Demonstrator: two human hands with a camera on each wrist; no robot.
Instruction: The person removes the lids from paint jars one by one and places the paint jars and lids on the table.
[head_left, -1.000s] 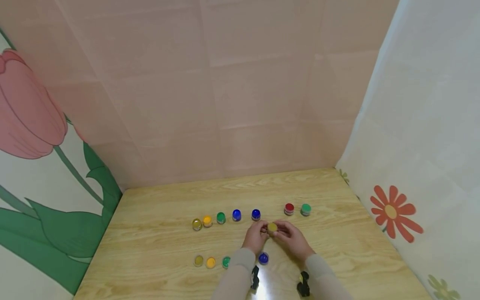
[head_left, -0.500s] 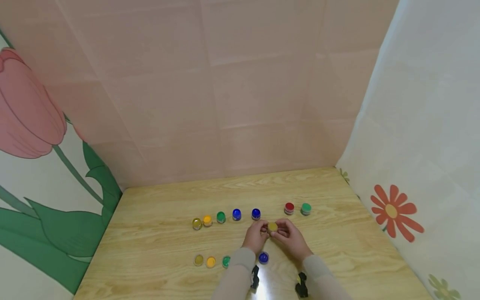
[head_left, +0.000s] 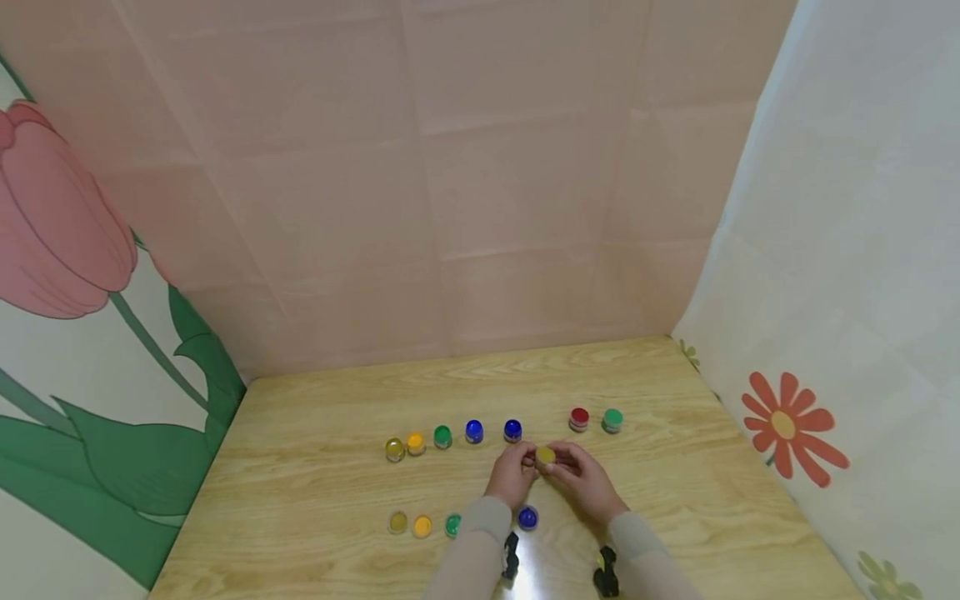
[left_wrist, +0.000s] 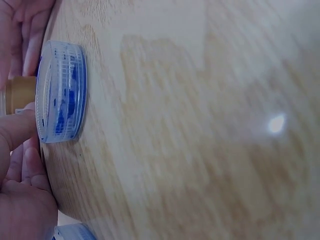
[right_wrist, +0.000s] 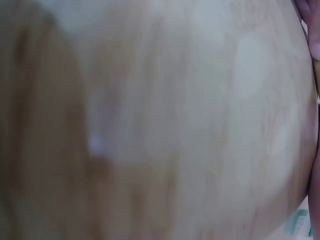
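Observation:
Both hands hold a small paint jar [head_left: 545,455] with an ochre-gold top, above the middle of the table. My left hand [head_left: 510,477] pinches its left side, while the right hand [head_left: 588,482] grips it from the right with thumb and fingers. In the left wrist view the golden jar [left_wrist: 22,92] shows between fingers at the left edge, partly hidden by a clear ridged lid [left_wrist: 62,92] smeared with blue. That blue lid [head_left: 528,517] lies on the table between the forearms. The right wrist view catches only a sliver of the hands and jar.
Beyond the hands, several jars stand in a row, from gold [head_left: 394,450] through green [head_left: 442,437] to dark blue [head_left: 512,430]. A red jar [head_left: 578,419] and a light green jar [head_left: 612,420] stand back right. Front left lie gold [head_left: 397,522], yellow [head_left: 422,526] and green [head_left: 452,525] lids.
Both hands stay in nearly the same place on the jar. The right hand's fingers and wrist shift slightly around it; the jars and lids on the table have not moved.

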